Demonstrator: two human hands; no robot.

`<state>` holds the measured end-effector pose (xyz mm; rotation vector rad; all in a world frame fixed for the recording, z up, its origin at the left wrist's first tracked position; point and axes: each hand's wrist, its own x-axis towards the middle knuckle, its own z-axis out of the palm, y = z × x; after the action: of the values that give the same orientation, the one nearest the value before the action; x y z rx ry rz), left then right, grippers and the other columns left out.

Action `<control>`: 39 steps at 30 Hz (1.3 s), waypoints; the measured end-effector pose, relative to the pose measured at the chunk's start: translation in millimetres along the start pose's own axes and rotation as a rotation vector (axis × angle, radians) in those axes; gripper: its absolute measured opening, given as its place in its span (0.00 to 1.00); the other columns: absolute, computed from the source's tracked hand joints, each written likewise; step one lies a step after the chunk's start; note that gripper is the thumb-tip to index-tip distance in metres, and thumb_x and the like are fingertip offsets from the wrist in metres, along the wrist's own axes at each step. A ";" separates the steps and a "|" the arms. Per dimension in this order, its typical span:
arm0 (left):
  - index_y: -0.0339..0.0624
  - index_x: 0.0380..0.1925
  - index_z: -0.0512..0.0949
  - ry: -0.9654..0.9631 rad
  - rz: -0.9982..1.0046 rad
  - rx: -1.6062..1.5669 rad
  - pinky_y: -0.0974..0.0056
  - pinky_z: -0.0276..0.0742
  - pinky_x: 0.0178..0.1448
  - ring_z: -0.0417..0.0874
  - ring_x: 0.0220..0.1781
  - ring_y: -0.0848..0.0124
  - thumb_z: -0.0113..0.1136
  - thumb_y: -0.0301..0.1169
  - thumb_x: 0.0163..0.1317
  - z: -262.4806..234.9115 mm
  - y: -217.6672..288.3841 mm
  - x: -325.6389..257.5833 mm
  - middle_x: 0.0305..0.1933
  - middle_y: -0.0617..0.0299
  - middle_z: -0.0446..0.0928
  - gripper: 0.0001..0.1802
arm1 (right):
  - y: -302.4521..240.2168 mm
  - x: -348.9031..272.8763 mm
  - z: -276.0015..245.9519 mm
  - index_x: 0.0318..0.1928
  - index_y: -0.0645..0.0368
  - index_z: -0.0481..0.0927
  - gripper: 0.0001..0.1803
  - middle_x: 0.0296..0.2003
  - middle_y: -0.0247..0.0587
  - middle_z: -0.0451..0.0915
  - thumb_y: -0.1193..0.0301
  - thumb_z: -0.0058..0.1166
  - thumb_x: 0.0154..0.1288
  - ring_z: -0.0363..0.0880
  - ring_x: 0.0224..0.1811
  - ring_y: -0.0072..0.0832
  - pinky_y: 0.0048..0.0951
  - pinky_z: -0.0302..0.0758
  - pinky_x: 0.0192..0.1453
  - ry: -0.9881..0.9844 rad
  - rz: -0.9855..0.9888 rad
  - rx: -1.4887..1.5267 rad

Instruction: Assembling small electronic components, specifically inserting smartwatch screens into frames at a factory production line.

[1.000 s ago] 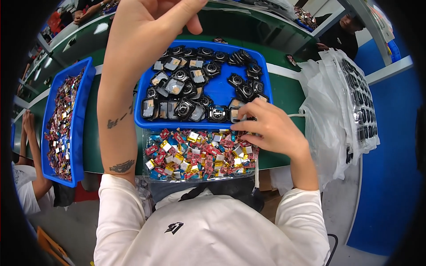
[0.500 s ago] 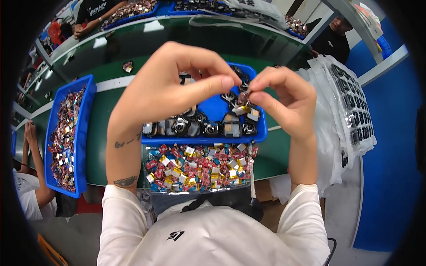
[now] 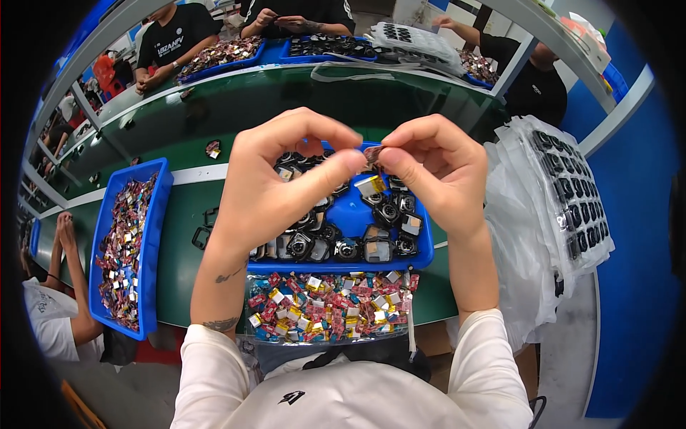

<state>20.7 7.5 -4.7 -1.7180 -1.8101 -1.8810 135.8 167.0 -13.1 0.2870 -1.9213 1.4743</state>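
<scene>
My right hand [image 3: 443,168] pinches a small red circuit board [image 3: 373,153] between thumb and forefinger. Below the board hangs a small silver battery with yellow tape [image 3: 370,186]. My left hand [image 3: 282,168] is curved beside it, forefinger and thumb a little apart. Its thumb tip comes up to the board's left edge; whether it touches is unclear. Beneath both hands lies a blue tray [image 3: 350,214] of black watch-like cases [image 3: 348,249]. Nearer me, a clear tray or bag holds a heap of red boards and batteries [image 3: 332,304].
A blue bin [image 3: 161,214] of similar boards stands left on the green table [image 3: 179,286]. Two black frames [image 3: 204,232] lie beside the tray. At right are stacked plastic trays of black parts [image 3: 572,189]. Several people sit around the bench; grey metal posts [image 3: 622,111] rise at right.
The view has shifted, showing more of the far bench. My hands have drawn closer together, and the left thumb has come up to the board. My right hand keeps hold of the board.
</scene>
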 end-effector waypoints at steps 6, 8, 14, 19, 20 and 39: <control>0.37 0.28 0.80 -0.026 -0.120 -0.172 0.75 0.70 0.38 0.77 0.33 0.79 0.67 0.25 0.50 5.0 -11.7 1.6 0.30 0.64 0.80 0.06 | -2.9 4.8 -12.3 0.43 0.67 0.77 0.12 0.33 0.37 0.80 0.75 0.59 0.59 0.79 0.36 0.19 0.18 0.76 0.41 -0.146 0.270 0.183; 0.34 0.26 0.78 0.012 -0.151 -0.203 0.74 0.73 0.39 0.80 0.34 0.78 0.66 0.23 0.52 3.8 -8.1 0.3 0.30 0.62 0.79 0.06 | -1.3 5.5 -19.4 0.44 0.67 0.77 0.13 0.34 0.37 0.80 0.75 0.58 0.59 0.79 0.36 0.19 0.18 0.76 0.42 -0.234 0.344 0.214; 0.32 0.32 0.75 -0.018 -0.264 -0.321 0.70 0.77 0.42 0.82 0.35 0.74 0.64 0.22 0.53 9.2 -8.3 -0.5 0.31 0.59 0.80 0.08 | 1.5 1.4 -22.4 0.41 0.68 0.80 0.10 0.35 0.37 0.81 0.75 0.58 0.60 0.79 0.36 0.16 0.18 0.75 0.42 -0.078 0.265 0.066; 0.32 0.33 0.78 -0.084 -0.234 -0.123 0.75 0.73 0.37 0.78 0.31 0.79 0.63 0.22 0.55 12.0 -4.8 0.5 0.29 0.63 0.79 0.06 | 0.8 1.6 -16.3 0.38 0.68 0.81 0.08 0.32 0.38 0.82 0.76 0.59 0.59 0.79 0.34 0.16 0.17 0.76 0.39 -0.051 0.241 0.051; 0.32 0.33 0.79 -0.138 -0.287 -0.065 0.76 0.72 0.35 0.77 0.30 0.80 0.63 0.22 0.55 10.6 -4.8 0.8 0.29 0.64 0.78 0.07 | 1.0 1.3 -16.4 0.37 0.68 0.82 0.08 0.31 0.38 0.82 0.76 0.60 0.59 0.79 0.32 0.16 0.17 0.76 0.37 -0.058 0.244 0.051; 0.31 0.27 0.82 -0.126 -0.282 -0.326 0.77 0.72 0.30 0.77 0.26 0.81 0.66 0.23 0.52 2.1 -5.9 0.5 0.25 0.62 0.79 0.05 | 28.5 4.6 -17.1 0.34 0.64 0.77 0.08 0.28 0.38 0.80 0.72 0.58 0.59 0.79 0.28 0.23 0.26 0.75 0.33 -0.097 0.192 -0.192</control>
<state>18.0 11.3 -9.0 -1.7875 -1.9725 -2.3436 123.2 193.2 -29.9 0.0896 -2.2025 1.4040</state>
